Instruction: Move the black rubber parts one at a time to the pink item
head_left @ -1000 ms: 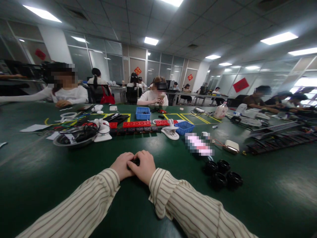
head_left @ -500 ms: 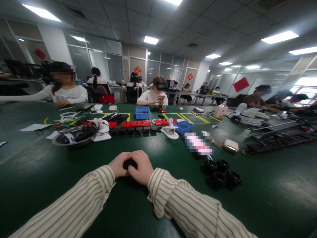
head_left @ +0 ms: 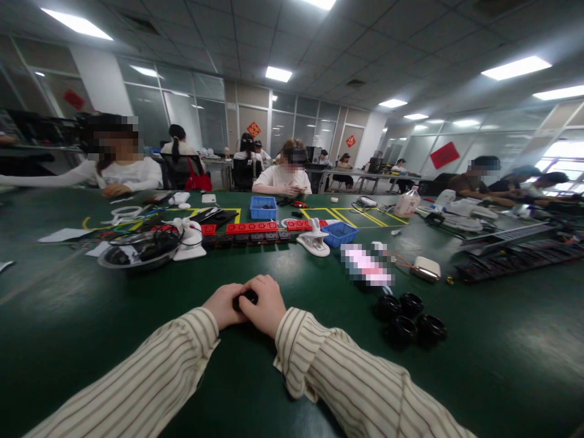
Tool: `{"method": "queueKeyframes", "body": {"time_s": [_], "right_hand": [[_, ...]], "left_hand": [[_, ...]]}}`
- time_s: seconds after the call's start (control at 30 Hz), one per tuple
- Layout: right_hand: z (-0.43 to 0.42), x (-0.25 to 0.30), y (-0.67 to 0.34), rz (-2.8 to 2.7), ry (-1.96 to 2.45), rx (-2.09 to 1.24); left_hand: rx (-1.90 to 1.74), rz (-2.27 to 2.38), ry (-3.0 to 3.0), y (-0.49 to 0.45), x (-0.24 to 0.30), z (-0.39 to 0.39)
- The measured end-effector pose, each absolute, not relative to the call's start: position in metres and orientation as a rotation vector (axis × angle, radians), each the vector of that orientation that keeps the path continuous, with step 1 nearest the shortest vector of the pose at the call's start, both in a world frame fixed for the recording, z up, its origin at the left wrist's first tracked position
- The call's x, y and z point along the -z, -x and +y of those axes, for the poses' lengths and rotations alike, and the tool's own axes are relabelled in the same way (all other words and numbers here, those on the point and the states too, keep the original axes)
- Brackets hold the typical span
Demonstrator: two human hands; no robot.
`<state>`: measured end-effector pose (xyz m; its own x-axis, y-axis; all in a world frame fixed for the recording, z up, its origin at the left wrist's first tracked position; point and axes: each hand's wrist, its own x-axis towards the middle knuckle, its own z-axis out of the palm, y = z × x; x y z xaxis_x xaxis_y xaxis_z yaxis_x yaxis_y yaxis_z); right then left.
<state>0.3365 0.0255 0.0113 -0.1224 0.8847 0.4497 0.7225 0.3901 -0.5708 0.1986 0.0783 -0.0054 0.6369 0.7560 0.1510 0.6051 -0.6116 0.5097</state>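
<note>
left of four glossy black rings [head_left: 407, 320], the left hand [head_left: 224, 306] and right hand [head_left: 266, 304] clasp a small, mostly hidden black piece [head_left: 249, 296].

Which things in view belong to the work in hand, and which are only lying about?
In the work:
black part, held by the left hand and right hand
perhaps the four black rings, similarly dark and nearby

Apparently just lying about:
metal bowl
red blocks
white clip
blue basket
bottle

unreadable characters on red door signs [head_left: 350, 142]
</note>
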Motion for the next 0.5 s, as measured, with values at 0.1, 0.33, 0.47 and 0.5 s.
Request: {"method": "queueKeyframes", "body": {"time_s": [0.1, 0.33, 0.47, 0.5], "right_hand": [[0.023, -0.013, -0.337, -1.999, 1.252, -0.292], [0.018, -0.015, -0.338, -1.996, 1.146, -0.244], [0.018, -0.017, -0.337, -1.808, 1.352, -0.195], [0.019, -0.016, -0.336, -1.782, 1.408, -0.192]], "left_hand": [[-0.484, 1.006, -2.379, -0.195, 0.006, 0.081], [-0.534, 0.919, -2.349, -0.196, 0.008, 0.083], [-0.579, 1.027, -2.391, -0.202, 0.006, 0.076], [-0.578, 1.066, -2.407, -0.204, 0.005, 0.074]]}}
